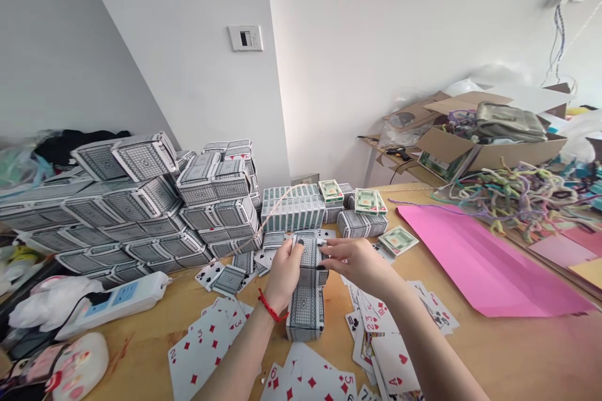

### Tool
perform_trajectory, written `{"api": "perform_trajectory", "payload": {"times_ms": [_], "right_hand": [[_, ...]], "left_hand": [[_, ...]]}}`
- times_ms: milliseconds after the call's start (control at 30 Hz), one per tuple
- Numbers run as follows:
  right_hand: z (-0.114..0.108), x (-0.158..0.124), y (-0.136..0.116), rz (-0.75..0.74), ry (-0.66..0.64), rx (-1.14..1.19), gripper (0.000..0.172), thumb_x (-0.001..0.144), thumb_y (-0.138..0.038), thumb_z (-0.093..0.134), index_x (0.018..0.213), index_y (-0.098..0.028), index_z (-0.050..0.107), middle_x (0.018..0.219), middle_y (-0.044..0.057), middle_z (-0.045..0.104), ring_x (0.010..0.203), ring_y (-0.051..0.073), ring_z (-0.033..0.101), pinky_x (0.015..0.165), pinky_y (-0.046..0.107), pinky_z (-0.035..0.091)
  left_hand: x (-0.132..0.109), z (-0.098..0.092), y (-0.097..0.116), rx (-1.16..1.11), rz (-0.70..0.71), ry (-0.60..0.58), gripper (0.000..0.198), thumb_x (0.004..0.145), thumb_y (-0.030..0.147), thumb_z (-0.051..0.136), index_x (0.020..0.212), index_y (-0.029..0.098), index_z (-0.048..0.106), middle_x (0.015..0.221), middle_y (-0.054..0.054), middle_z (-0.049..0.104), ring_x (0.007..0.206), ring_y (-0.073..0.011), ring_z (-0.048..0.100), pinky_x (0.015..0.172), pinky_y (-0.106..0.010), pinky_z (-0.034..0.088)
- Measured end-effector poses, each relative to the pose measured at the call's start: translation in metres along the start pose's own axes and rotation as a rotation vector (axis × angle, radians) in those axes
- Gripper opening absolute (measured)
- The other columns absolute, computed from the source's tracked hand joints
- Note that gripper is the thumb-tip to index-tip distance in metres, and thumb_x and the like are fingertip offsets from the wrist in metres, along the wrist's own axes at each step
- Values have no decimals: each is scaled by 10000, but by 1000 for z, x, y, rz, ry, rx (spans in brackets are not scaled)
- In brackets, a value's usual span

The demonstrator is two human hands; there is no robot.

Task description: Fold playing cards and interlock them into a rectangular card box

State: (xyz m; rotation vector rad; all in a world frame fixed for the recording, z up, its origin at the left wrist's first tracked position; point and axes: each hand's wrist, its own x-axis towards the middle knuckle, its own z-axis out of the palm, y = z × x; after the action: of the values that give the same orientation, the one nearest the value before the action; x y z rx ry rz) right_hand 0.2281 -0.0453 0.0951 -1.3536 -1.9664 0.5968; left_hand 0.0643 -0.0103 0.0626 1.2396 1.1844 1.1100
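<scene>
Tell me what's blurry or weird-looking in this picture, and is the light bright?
Head view: soft light, the right wall bright, the left wall greyer; head view: left hand, right hand and diamond cards fairly clear, while the tangled cords look softer; head view: the pink paper seems stretched towards the edge, perhaps by a wide lens.

two hands, one red bracelet, one large pink sheet, one power strip, many loose cards

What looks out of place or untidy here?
Loose playing cards lie scattered across the table, unlike the stacked card blocks at left. At right, a tangled heap of coloured cords sprawls messily beside the pink sheet.
</scene>
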Motion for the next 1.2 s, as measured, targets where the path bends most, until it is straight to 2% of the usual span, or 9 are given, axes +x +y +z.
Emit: {"api": "perform_trajectory", "payload": {"times_ms": [267, 500, 567, 667, 767, 833, 933, 1100, 1200], "right_hand": [[-2, -4, 5, 29, -75, 138, 184, 784, -273, 559, 912, -271, 692, 1097, 45, 644, 1144, 275, 497, 744, 390, 539], [0, -1, 0, 130, -58, 201, 188, 757, -238, 575, 900, -262, 695, 1047, 46, 667, 1178, 262, 463, 767, 381, 526], [2, 1, -2, 171, -33, 204, 176, 744, -256, 591, 881, -247, 702, 1039, 58, 670, 1140, 263, 499, 783, 377, 514], [3, 2, -3, 260, 12, 176, 204, 714, -297, 624, 894, -239, 699, 1080, 70, 650, 890, 241, 634, 761, 382, 504], [4, 2, -4, 327, 30, 163, 219, 688, -308, 645, 892, -238, 681, 1034, 63, 664, 707, 188, 647, 706, 353, 500], [6, 2, -3, 349, 49, 173, 246, 676, -297, 649, 913, -232, 647, 930, 51, 686, 714, 185, 641, 674, 326, 492], [10, 4, -2, 329, 100, 209, 318, 644, -272, 668, 951, -232, 598, 944, 40, 670, 732, 173, 636, 664, 302, 480], [20, 8, 2, 348, 93, 249, 359, 652, -370, 668, 981, -242, 604, 814, 21, 660, 637, 167, 605, 637, 320, 472], [30, 10, 7, 282, 133, 312, 353, 647, -403, 674, 948, -237, 593, 914, 35, 627, 794, 193, 593, 749, 354, 457]], "left_hand": [[1, 0, 2, -1, -9, -25, 218, 736, 320, 474, 593, 202, 360, 556, 56, 370, 511, -100, 352, 486, -212, 259], [2, -1, 2, -32, -8, -31, 256, 724, 323, 487, 573, 207, 316, 549, 61, 323, 501, -95, 301, 479, -214, 252], [2, -2, 1, -26, -6, -27, 237, 730, 325, 486, 584, 203, 344, 564, 56, 339, 516, -98, 315, 490, -216, 259], [2, -3, -2, 2, -11, -8, 229, 736, 348, 490, 603, 199, 377, 578, 52, 348, 527, -101, 330, 504, -218, 263], [1, -3, -3, 24, -20, -4, 238, 737, 373, 490, 611, 199, 387, 576, 52, 350, 521, -102, 335, 515, -223, 266], [1, -3, -2, 40, -7, 11, 232, 743, 360, 479, 606, 201, 381, 571, 55, 340, 519, -103, 332, 524, -227, 268], [2, -3, 0, 64, 11, 24, 237, 751, 330, 465, 583, 206, 353, 561, 59, 319, 520, -105, 325, 533, -230, 271], [4, -6, 0, 17, 6, 45, 211, 736, 338, 494, 597, 190, 434, 593, 43, 432, 583, -118, 409, 571, -229, 308], [4, -9, 0, -69, -16, 40, 199, 701, 353, 544, 624, 174, 506, 618, 29, 505, 604, -126, 461, 573, -229, 336]]}}
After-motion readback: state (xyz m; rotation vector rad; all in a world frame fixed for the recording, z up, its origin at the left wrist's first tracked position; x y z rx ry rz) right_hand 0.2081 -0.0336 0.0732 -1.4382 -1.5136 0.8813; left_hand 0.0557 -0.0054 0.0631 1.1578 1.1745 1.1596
